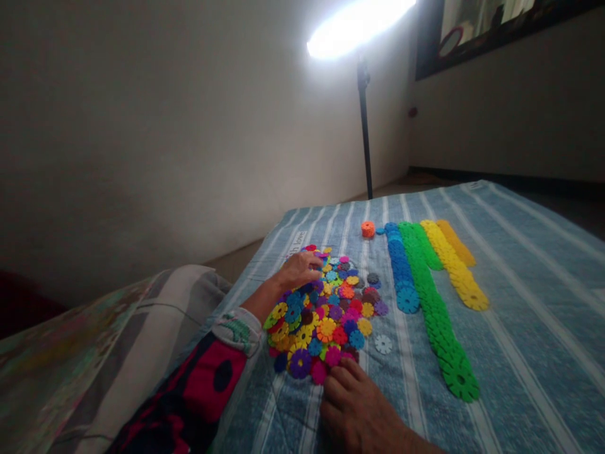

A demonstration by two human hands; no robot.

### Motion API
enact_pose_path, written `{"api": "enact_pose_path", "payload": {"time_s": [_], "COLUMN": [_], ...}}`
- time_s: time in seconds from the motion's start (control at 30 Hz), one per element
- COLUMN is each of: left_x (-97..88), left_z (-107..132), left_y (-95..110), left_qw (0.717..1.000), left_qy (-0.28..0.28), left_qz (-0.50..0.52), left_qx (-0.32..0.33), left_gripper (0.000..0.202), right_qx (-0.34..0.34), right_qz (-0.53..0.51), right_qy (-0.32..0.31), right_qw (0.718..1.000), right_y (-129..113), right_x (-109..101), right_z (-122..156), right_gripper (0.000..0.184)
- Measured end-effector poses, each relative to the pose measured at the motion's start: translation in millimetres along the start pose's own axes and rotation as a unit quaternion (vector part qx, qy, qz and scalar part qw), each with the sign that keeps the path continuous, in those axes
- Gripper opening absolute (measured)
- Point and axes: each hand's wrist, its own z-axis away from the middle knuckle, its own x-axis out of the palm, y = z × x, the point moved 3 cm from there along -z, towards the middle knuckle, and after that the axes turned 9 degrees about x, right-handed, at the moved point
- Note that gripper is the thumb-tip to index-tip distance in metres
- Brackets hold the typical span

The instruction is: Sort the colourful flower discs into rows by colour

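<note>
The pile of coloured discs (326, 315) lies on the bed's striped blanket (520, 302), just left of the sorted rows (435, 309) of blue, green and yellow. The left hand (300, 268) rests curled on the pile's far edge; I cannot tell whether it pinches a disc. The right hand (357, 403) lies loosely spread at the near edge, its fingertips touching pink discs and gripping nothing. The discs look thin, light and stiff, with notched rims. Each is probably best pinched by the rim.
</note>
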Motion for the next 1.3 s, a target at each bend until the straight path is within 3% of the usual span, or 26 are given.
{"api": "enact_pose_path", "payload": {"time_s": [0.13, 0.37, 0.5, 0.67, 1.1, 1.3], "left_x": [-9.7, -8.3, -5.3, -2.2, 3.1, 8.6], "left_z": [20.2, 66.6, 84.5, 93.2, 103.3, 107.7], "left_y": [-3.5, -0.8, 11.0, 19.7, 13.9, 0.3], "left_qw": [0.998, 0.991, 0.988, 0.987, 0.989, 0.978], "left_qy": [0.017, -0.083, -0.119, -0.127, -0.095, -0.082], "left_qz": [0.016, 0.013, -0.016, -0.03, 0.01, 0.073], "left_qx": [-0.05, -0.104, -0.094, -0.093, -0.112, -0.175], "left_gripper": [0.02, 0.018, 0.015, 0.013, 0.019, 0.028], "right_qx": [0.003, 0.005, 0.008, 0.027, 0.032, 0.026], "right_qz": [-0.005, -0.024, -0.025, -0.023, -0.042, -0.03], "right_qy": [-0.015, -0.041, -0.054, -0.064, -0.058, -0.053], "right_qw": [1.0, 0.999, 0.998, 0.997, 0.997, 0.998], "right_y": [-1.5, -0.5, -0.3, -1.4, -1.3, -1.4], "right_x": [-5.5, -13.7, -12.2, -11.0, -12.4, -11.1], "right_z": [-0.7, -2.3, 0.1, 2.5, 2.5, 2.4], "right_gripper": [0.015, 0.013, 0.012, 0.013, 0.008, 0.01]}}
